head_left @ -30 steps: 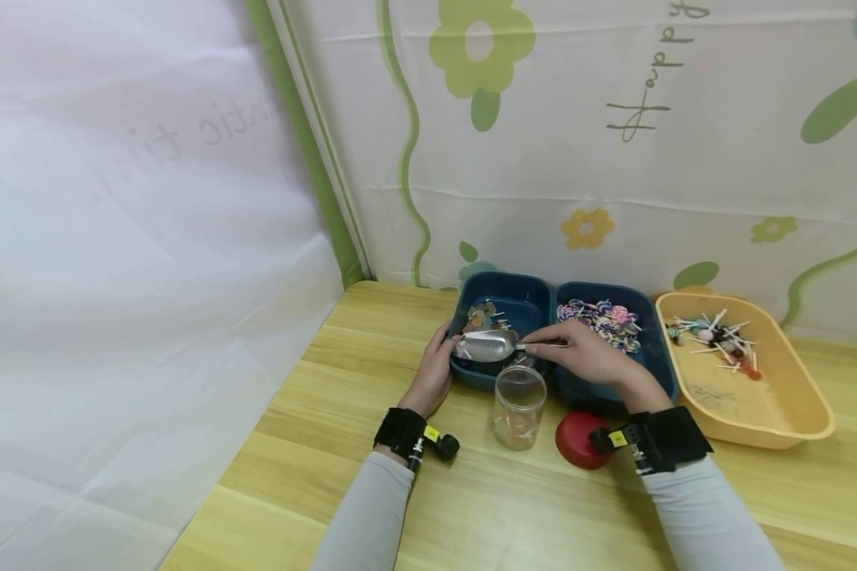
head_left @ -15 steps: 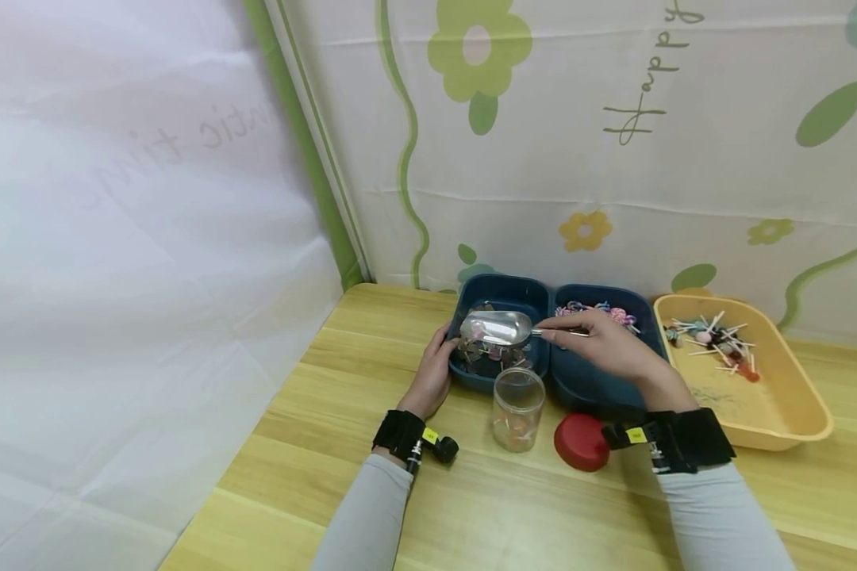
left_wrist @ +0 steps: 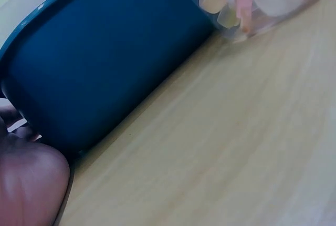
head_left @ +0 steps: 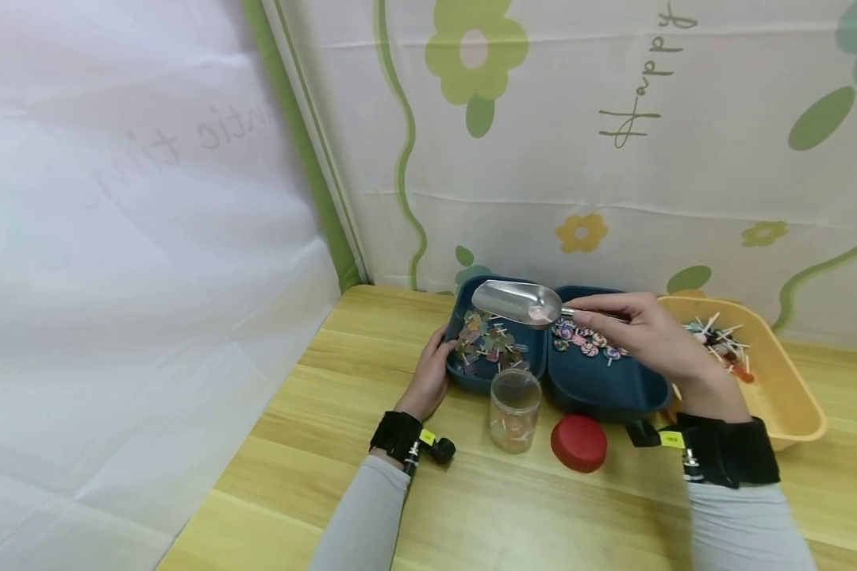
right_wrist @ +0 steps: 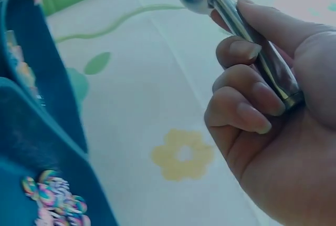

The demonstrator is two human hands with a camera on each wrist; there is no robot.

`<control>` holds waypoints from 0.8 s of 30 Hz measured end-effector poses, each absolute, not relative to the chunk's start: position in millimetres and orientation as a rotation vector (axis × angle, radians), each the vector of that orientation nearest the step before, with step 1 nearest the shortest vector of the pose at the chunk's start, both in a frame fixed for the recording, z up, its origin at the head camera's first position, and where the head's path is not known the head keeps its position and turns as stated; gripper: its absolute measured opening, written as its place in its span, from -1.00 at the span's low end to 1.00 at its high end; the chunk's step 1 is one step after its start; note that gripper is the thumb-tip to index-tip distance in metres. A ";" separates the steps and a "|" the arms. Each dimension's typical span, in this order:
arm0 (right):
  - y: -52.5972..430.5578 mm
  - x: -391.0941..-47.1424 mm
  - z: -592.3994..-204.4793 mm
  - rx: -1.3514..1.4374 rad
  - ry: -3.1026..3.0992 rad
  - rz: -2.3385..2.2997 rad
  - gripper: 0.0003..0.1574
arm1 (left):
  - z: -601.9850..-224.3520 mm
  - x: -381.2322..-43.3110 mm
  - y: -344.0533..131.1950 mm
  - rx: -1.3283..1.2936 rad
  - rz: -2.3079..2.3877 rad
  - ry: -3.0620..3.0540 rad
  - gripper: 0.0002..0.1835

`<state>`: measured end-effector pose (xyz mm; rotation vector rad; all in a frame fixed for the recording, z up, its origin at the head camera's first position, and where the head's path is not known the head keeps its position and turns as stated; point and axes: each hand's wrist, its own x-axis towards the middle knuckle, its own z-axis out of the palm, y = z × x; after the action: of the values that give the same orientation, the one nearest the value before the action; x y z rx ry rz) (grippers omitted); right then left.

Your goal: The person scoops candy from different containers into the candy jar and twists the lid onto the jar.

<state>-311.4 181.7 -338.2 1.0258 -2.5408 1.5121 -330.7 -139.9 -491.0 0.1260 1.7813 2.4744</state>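
Note:
My right hand (head_left: 646,333) grips the handle of a metal scoop (head_left: 514,303), its fingers curled round it. The scoop is held above the left dark blue bin (head_left: 536,349), its bowl pointing left, with a small pinkish piece in it. Under it, several small flat lollipops (head_left: 491,342) lie in that bin. My left hand (head_left: 426,381) holds the bin's left side at the rim; its fingers are partly hidden. In front of the bin stands a clear jar (head_left: 516,412), uncapped, with a few pale and orange pieces at its bottom.
A red lid (head_left: 578,442) lies right of the jar. The right dark blue bin (head_left: 607,392) holds swirl lollipops (head_left: 586,337). Beyond it is a yellow bin (head_left: 778,396) with stick candies (head_left: 721,345). A printed curtain (head_left: 600,174) hangs behind the table.
My right hand has lifted the scoop out of the left bin and moved it up and to the right. More lollipops in that bin now show. The left hand stays at the bin.

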 end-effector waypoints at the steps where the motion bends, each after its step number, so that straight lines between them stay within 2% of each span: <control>1: 184.7 -308.9 -335.5 1.032 -2.544 1.491 -0.68 | -491.4 -330.9 -140.0 0.120 2.472 1.783 -0.47; 12: 226.6 -272.2 -304.2 1.081 -2.511 1.209 -0.58 | -492.0 -332.7 -140.9 0.129 2.467 1.789 -0.46; 24: 248.7 -260.9 -298.4 1.149 -2.722 1.029 -0.57 | -492.4 -333.7 -141.6 0.114 2.464 1.773 -0.46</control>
<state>-260.9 248.7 -298.4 1.1488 -2.7220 1.0292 -333.7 -141.6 -492.4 0.1144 1.7725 2.4641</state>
